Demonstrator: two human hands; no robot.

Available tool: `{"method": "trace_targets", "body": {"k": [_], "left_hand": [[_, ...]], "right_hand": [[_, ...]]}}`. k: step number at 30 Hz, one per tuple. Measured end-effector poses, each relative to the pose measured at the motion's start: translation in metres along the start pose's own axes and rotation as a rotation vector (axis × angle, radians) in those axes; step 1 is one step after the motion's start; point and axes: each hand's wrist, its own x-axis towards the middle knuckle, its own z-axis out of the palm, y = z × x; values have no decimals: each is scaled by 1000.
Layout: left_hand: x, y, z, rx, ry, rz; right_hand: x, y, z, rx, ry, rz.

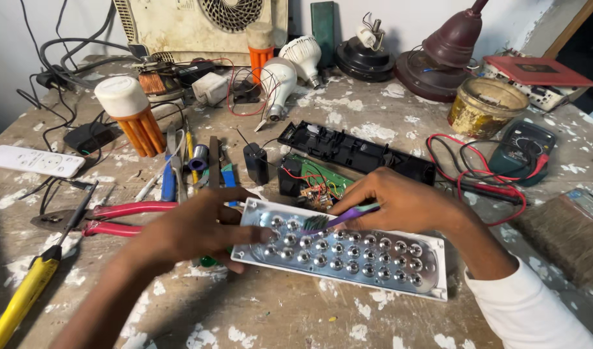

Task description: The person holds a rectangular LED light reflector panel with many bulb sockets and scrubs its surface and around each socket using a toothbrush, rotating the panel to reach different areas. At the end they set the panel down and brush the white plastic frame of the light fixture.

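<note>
Gripping a purple toothbrush (340, 218), the right hand (400, 203) pressed its bristles onto the white LED reflector panel (355, 252) on the paint-flecked workbench (387, 123). Loosely curled, the left hand (193, 229) steadied the panel's left end, fingertips touching it.

Head view of a paint-flecked workbench (296, 310); the left hand (193, 229) steadies the near end of a white LED panel (348, 249), fingers spread on its edge; the right hand (400, 203) grips a purple toothbrush (338, 220), bristles touching the panel's reflector cups. Behind the panel lie a green circuit board (316, 181) with red wires and a black housing (355, 152); red-handled pliers (115, 218) and a yellow screwdriver (21, 294) lie to the left; a multimeter (523, 148) with red and black leads sits at right; bulbs (290, 68) stand at the rear.
</note>
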Motion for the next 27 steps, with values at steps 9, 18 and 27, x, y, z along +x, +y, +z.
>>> {"method": "trace_targets", "body": {"k": [9,18,27], "left_hand": [[11,13,28,596,327,310],[-2,18,34,627,232,140],[-10,-6,36,775,315,696]], "right_hand": [[0,-3,-2,-103,116,115],[-3,-7,1,-186,182,-86],[-37,-44,32,-262,297,100]]}}
